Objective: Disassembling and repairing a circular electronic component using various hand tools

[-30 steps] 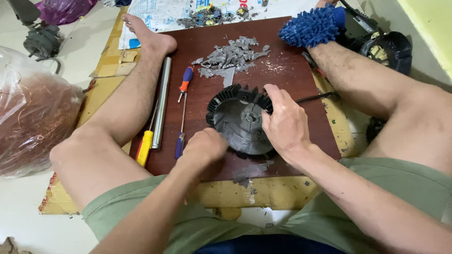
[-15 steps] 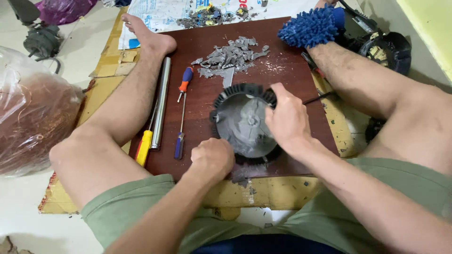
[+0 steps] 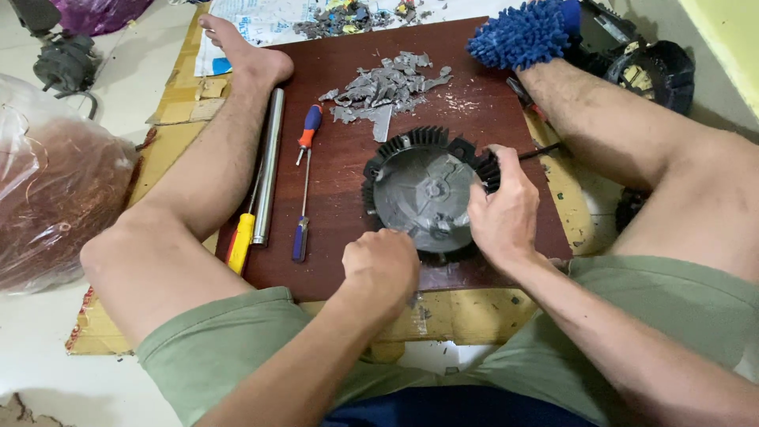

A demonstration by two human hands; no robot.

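Both hands gripped a round black fan housing (image 3: 423,194) mid-board (image 3: 332,269). The left hand (image 3: 382,266) was fisted at its near rim; the right hand (image 3: 501,212) curled fingers over its right edge. A clear bag (image 3: 55,198) held copper wire.

Probably a home floor workshop: screwdrivers (image 3: 304,186), metal scraps (image 3: 383,87), wooden board (image 3: 332,261).

- Left of finned round housing (image 3: 423,198): screwdrivers (image 3: 304,186) and steel tube (image 3: 267,166) blocking the board.
- Beyond housing: grey scrap heap (image 3: 383,87).
- Between: bare wood, passable.

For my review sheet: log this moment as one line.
left hand: fist on finned round part | right hand: grips its rim | screwdrivers beside
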